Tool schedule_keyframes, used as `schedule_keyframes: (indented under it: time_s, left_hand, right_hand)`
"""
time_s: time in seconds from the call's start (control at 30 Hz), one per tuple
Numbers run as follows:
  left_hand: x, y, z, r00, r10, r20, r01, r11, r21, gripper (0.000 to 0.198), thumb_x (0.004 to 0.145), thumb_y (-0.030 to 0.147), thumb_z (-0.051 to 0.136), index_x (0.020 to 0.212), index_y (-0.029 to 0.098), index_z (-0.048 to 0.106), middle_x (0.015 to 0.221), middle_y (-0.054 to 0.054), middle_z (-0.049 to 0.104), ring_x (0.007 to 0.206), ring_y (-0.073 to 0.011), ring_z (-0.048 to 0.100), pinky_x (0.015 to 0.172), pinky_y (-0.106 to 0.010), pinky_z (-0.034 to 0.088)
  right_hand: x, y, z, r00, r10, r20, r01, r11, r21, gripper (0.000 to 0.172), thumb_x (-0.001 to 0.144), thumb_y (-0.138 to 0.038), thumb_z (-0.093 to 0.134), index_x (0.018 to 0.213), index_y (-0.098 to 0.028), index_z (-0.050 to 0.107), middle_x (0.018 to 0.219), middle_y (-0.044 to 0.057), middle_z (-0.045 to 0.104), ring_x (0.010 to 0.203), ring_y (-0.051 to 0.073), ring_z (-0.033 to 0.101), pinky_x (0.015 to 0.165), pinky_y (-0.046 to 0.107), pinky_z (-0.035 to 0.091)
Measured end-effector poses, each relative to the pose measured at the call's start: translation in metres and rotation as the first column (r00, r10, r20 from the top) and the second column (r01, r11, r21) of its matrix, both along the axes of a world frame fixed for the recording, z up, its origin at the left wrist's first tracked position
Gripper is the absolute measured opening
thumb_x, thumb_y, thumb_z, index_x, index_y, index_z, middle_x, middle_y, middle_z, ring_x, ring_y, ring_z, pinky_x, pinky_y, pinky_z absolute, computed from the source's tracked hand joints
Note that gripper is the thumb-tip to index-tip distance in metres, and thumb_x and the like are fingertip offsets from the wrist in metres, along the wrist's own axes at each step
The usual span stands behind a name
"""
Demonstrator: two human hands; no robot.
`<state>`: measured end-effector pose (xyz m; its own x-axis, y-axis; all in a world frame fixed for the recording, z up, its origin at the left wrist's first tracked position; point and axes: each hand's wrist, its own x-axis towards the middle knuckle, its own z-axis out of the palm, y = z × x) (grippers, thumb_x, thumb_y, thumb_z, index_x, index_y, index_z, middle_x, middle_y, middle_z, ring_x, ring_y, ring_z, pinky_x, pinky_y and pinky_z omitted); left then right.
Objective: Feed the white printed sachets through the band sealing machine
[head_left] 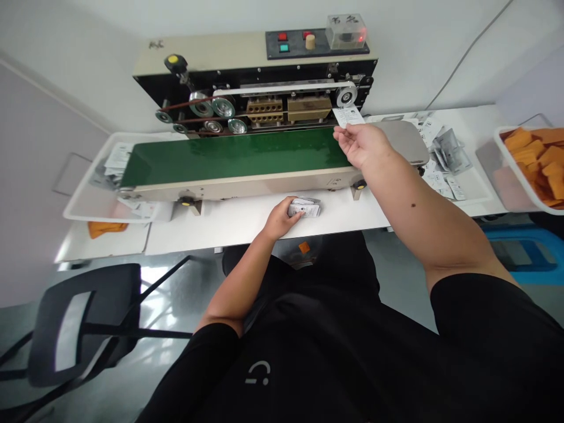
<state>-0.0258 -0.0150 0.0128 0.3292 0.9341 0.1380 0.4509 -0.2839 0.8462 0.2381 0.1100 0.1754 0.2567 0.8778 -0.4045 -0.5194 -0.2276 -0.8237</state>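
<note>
Fingers (342,136) of the right hand (368,145), above and right of the centre, are pinched together on the lower edge of one white packet (348,114), at the right end of the machine (198,56). Left hand (278,220), near the centre, has its fingers curled on a small stack (308,209) of packets upon the desk (229,220); its number I cannot count. Right forearm (414,197) hides part of the grey plate (408,141), and the right hand covers some of the green belt (229,155). Three bins are seen: one at left (83,202) and one at right (478,191) with packets, one at the right edge (506,188) with orange pieces (537,161). One chair (97,317) stands at lower left.
</note>
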Motion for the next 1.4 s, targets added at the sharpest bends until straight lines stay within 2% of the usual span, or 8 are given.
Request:
schedule_keyframes:
  time_s: [0.37,0.53,0.63,0.73,0.8,0.93,1.27,1.4]
  left_hand:
    - [0.000,-0.001,0.000,1.000,0.012,-0.017,-0.011,1.000,0.020,0.045,0.091,0.038,0.077,0.131,0.021,0.063,0.120,-0.010,0.076,0.108,-0.0263,0.072,0.094,-0.038,0.056]
    - [0.001,-0.002,-0.001,0.999,0.018,-0.040,-0.018,1.000,0.016,0.046,0.090,0.038,0.077,0.131,0.021,0.063,0.120,-0.010,0.076,0.106,-0.0263,0.072,0.093,-0.039,0.057]
    - [0.001,-0.002,0.001,0.999,0.018,-0.035,-0.018,1.000,0.007,0.047,0.090,0.037,0.077,0.131,0.020,0.064,0.120,-0.010,0.076,0.106,-0.0263,0.072,0.094,-0.038,0.057]
    - [0.003,-0.001,0.003,1.000,0.021,-0.018,-0.021,1.000,-0.003,0.048,0.090,0.037,0.078,0.132,0.020,0.063,0.122,-0.011,0.075,0.107,-0.0267,0.072,0.096,-0.039,0.058]
    - [0.004,-0.001,0.004,1.000,0.030,-0.004,-0.030,1.000,-0.005,0.051,0.089,0.037,0.079,0.134,0.020,0.063,0.124,-0.011,0.075,0.109,-0.0274,0.072,0.096,-0.039,0.058]
    - [0.006,0.000,0.002,0.999,0.047,0.018,-0.047,0.999,0.019,0.059,0.085,0.039,0.084,0.135,0.018,0.062,0.128,-0.013,0.073,0.115,-0.0295,0.071,0.100,-0.040,0.057]
    - [0.006,0.002,-0.001,0.996,0.080,0.024,-0.082,0.993,0.081,0.062,0.082,0.047,0.089,0.131,0.019,0.064,0.125,-0.013,0.074,0.115,-0.0297,0.070,0.104,-0.042,0.055]
    - [0.006,0.003,-0.003,0.998,0.059,-0.002,-0.059,0.995,0.082,0.065,0.079,0.050,0.091,0.130,0.020,0.065,0.124,-0.012,0.074,0.114,-0.0297,0.070,0.102,-0.041,0.055]
  right_hand:
    - [-0.058,-0.003,0.008,0.985,0.165,-0.059,-0.164,0.986,0.016,0.016,0.103,-0.015,0.062,0.119,-0.018,0.061,0.093,0.004,0.072,0.088,0.013,0.078,0.064,0.015,0.066]
    - [-0.052,-0.060,0.018,0.923,0.383,0.034,-0.384,0.921,0.069,0.028,0.095,-0.039,0.079,0.104,-0.017,0.065,0.083,0.006,0.071,0.077,0.017,0.076,0.054,0.020,0.061]
    - [-0.037,-0.114,-0.005,0.849,0.474,0.232,-0.507,0.856,0.105,0.032,0.091,-0.046,0.081,0.099,-0.018,0.068,0.079,0.005,0.070,0.065,0.014,0.069,0.049,0.021,0.053]
    - [-0.028,-0.155,-0.056,0.781,0.292,0.551,-0.423,0.897,0.124,0.030,0.092,-0.047,0.076,0.096,-0.018,0.069,0.079,0.004,0.067,0.063,0.012,0.063,0.054,0.022,0.049]
    - [-0.029,-0.169,-0.093,0.682,0.166,0.712,-0.352,0.928,0.120,0.029,0.088,-0.043,0.077,0.104,-0.020,0.069,0.089,0.004,0.068,0.069,0.012,0.061,0.060,0.023,0.050]
    - [-0.041,-0.175,-0.142,0.533,0.183,0.826,-0.403,0.914,0.057,0.046,0.084,-0.041,0.078,0.123,-0.022,0.064,0.101,0.004,0.067,0.074,0.013,0.060,0.069,0.027,0.051]
    - [-0.051,-0.176,-0.152,0.426,0.014,0.905,-0.374,0.913,0.162,0.018,0.093,-0.039,0.066,0.101,-0.023,0.067,0.089,0.006,0.064,0.081,0.021,0.060,0.078,0.035,0.054]
    - [-0.042,-0.177,-0.147,0.498,0.062,0.865,-0.402,0.900,0.167,0.021,0.093,-0.042,0.067,0.088,-0.022,0.067,0.082,0.004,0.064,0.074,0.018,0.059,0.074,0.033,0.052]
